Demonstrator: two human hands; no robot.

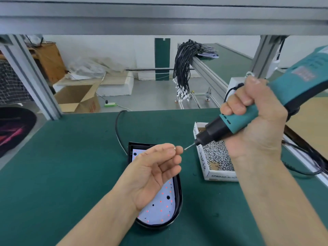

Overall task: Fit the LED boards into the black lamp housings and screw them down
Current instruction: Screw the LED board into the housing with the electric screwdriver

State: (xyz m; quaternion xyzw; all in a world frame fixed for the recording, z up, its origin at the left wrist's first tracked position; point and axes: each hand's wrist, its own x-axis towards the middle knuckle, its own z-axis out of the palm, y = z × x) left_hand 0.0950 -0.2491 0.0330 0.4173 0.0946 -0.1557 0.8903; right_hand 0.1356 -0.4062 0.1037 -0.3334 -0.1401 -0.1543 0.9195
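left hand fingers: thumb and forefinger of the left hand pinch a small screw at frame centre; other fingers loosely curled, palm up.
right hand fingers: right hand wraps all fingers round the teal grip of the electric screwdriver, centre right.
screwdriver bit: bit tip points down-left, just beside the pinched screw; touching or not, cannot tell.
screwdriver body: black nose, teal body running to the upper right edge, tilted.
LED board: white LED board with red dots and dark holes lies inside the housing, lower centre, partly hidden under the left hand.
lamp housing: black lamp housing, rounded end toward the bottom of the frame, flat on the green tabletop.
cable: black cable loops from the housing's far end toward the tabletop's far edge.
screw box: white cardboard box of loose silver screws, right of the housing, under the screwdriver.
background: bundle of black wires hangs over an aluminium rail, upper centre; open cardboard carton on the floor, upper left.
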